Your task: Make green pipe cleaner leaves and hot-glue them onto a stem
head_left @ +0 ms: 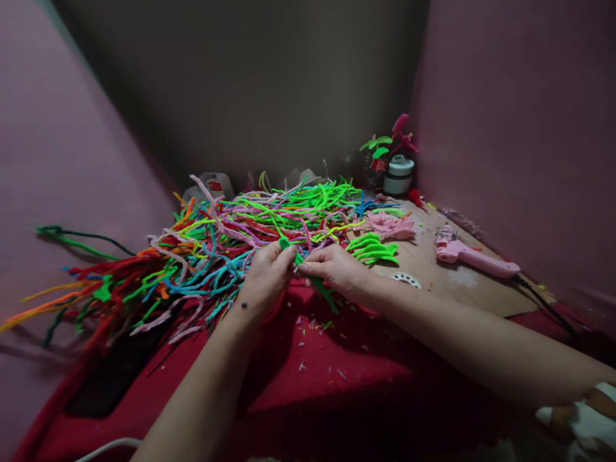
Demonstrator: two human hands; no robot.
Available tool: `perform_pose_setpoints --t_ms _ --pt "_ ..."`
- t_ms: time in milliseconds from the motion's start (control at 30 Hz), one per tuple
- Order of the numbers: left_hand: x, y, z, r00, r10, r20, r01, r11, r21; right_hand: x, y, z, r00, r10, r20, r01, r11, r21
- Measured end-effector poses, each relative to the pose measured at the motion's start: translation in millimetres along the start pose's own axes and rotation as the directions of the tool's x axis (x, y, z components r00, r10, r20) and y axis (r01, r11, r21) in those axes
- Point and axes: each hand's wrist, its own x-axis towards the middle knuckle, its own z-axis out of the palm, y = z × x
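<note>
My left hand (267,273) and my right hand (339,269) meet at the front of the heap, fingertips nearly touching. Both are closed on a green pipe cleaner piece (325,294), whose darker fuzzy end hangs below my right fingers. Another part of it pokes up above my left thumb. Exactly how the fingers grip it is partly hidden. Behind my hands spreads a large tangled heap of coloured pipe cleaners (231,224). Bent bright green pipe cleaner shapes (373,249) lie just right of my right hand.
A pink glue gun (476,258) with a black cord rests on a brown board (433,282). Nearby are pink pipe cleaner pieces (392,224), a white ring (405,280) and a lidded jar (399,175). Scraps dot the red cloth (308,385); a dark flat object (113,378) lies left.
</note>
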Motion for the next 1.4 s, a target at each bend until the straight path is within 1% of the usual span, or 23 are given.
perform_pose_setpoints --t_ms 33,100,133,167,233,300,367,467,533,600,700,800,867,967,1033,1167,1233,1400 --pt "0 0 0.6 0.997 0.055 -0.047 -0.051 0.996 0.076 -1 -1 0 1.000 0.006 0.000 -0.006 1.000 -0.006" --pt "0 0 2.5 0.968 0.199 -0.156 -0.161 0.960 0.230 -2 -2 0 1.000 0.019 0.003 -0.019 1.000 0.005" --pt "0 0 3.5 0.949 0.247 -0.194 -0.190 0.944 0.270 -2 -2 0 1.000 0.021 0.005 -0.022 0.999 0.026" --pt "0 0 4.2 0.941 0.265 -0.213 -0.204 0.941 0.269 -2 -2 -1 1.000 0.019 0.008 -0.019 0.998 0.054" --pt "1 0 4.6 0.956 0.216 -0.201 -0.186 0.970 0.155 -1 -2 -2 1.000 0.012 0.017 -0.014 0.994 0.109" --pt "4 1 3.5 0.980 0.122 -0.155 -0.124 0.992 -0.008 0 -2 -4 0.999 0.020 0.030 -0.025 0.985 0.170" --pt "7 4 0.9 0.992 0.045 -0.120 -0.059 0.991 -0.121 0 -3 -6 0.997 0.062 0.054 -0.074 0.963 0.260" --pt "12 10 -5.3 0.998 -0.033 -0.047 0.022 0.974 -0.225 -3 -5 -9 0.983 0.135 0.123 -0.174 0.895 0.412" --pt "14 14 -10.4 0.998 -0.059 0.029 0.065 0.942 -0.330 -6 -6 -11 0.971 0.161 0.176 -0.228 0.849 0.477" --pt "16 15 -15.0 0.992 -0.071 0.100 0.109 0.888 -0.447 -7 -6 -12 0.964 0.171 0.205 -0.255 0.817 0.518" --pt "17 13 -19.3 0.976 -0.087 0.201 0.187 0.810 -0.555 -6 -6 -12 0.966 0.176 0.190 -0.252 0.808 0.533" --pt "18 11 -20.1 0.968 -0.074 0.240 0.203 0.792 -0.576 -5 -4 -12 0.969 0.179 0.168 -0.241 0.823 0.514" --pt "19 10 -19.7 0.977 -0.046 0.210 0.162 0.797 -0.581 -5 -4 -12 0.972 0.163 0.167 -0.225 0.841 0.491" --pt "19 12 -18.0 0.990 -0.028 0.137 0.101 0.822 -0.561 -4 -4 -12 0.982 0.104 0.159 -0.169 0.857 0.486" --pt "18 14 -15.7 0.992 -0.044 0.122 0.103 0.840 -0.533 -4 -6 -11 0.993 0.061 0.104 -0.107 0.845 0.524" --pt "16 16 -7.5 0.984 -0.077 0.162 0.150 0.848 -0.508 -2 -7 -10 0.999 -0.009 -0.040 0.030 0.805 0.593" --pt "14 16 -3.3 0.982 -0.074 0.175 0.154 0.847 -0.508 -1 -7 -11 0.999 0.000 -0.054 0.033 0.792 0.610" --pt "12 13 0.1 0.983 -0.071 0.171 0.151 0.843 -0.516 0 -6 -13 0.995 0.091 -0.038 -0.042 0.738 0.674"
